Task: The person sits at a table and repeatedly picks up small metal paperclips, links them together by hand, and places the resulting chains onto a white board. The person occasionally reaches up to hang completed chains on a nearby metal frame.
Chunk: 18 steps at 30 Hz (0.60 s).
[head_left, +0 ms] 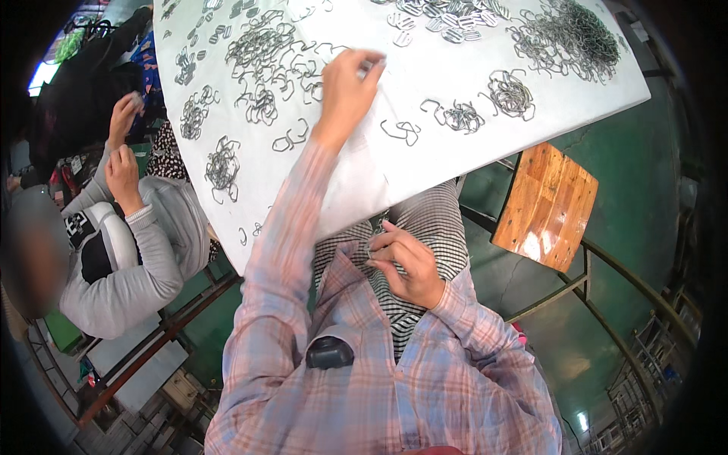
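Mostly metal: thin bent wire clips (262,45), grey and shiny, loop-shaped, lie scattered and tangled in small heaps across a white, smooth tabletop (425,163); a denser dark pile of clips (572,34) sits at the far right corner, and flatter oval buckles (447,19) lie near the top edge. Left hand (349,80) is stretched far out over the tabletop, arm nearly straight in a pink-blue plaid sleeve, fingers curled together and pinching a small wire piece (369,67) at the fingertips, right by the scattered clips. Right hand (406,262) is pulled back close to the body, below the tabletop edge, over a black-and-white striped lap; fingers bent, thumb and forefinger pressed together on a small metal piece (377,244), too small to make out its shape. Wooden stool (546,205), worn orange-brown planks on a metal frame, stands just beside the tabletop on the right, on a green floor (607,318). Another person in a grey sweatshirt (133,265) sits at the left, both their hands raised near the tabletop's left edge, one holding something small.
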Available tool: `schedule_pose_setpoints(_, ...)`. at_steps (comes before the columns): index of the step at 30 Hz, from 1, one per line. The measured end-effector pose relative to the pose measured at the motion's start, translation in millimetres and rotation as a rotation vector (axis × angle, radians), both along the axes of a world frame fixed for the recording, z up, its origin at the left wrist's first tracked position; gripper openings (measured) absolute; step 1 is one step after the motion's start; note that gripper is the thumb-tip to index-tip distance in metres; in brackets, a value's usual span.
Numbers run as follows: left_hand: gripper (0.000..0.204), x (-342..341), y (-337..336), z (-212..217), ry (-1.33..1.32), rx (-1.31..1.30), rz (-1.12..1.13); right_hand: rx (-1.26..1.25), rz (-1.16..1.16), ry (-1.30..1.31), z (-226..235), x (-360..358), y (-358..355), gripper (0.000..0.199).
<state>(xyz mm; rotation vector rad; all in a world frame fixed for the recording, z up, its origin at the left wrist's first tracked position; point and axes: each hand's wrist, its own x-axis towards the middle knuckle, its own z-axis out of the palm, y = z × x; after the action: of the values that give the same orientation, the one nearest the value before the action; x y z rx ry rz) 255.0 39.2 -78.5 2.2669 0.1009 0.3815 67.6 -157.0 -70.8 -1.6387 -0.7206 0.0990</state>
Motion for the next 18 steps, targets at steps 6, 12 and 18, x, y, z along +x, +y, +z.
schedule_pose_setpoints(6,0.037,94.9,-19.9,-40.7,0.048,0.266,0.126,0.012,0.04,-0.037,3.5,0.4,4.1,0.017)
schedule_pose_setpoints(12,0.033,-44.6,-19.2,3.7,0.253,-0.229,-0.08,-0.02,0.019,-0.018,-5.2,-2.0,4.6,0.014)
schedule_pose_setpoints(18,0.027,-203.0,-19.8,25.7,0.323,-0.897,0.132,-0.043,-0.005,0.013,-6.0,-3.7,8.1,0.015)
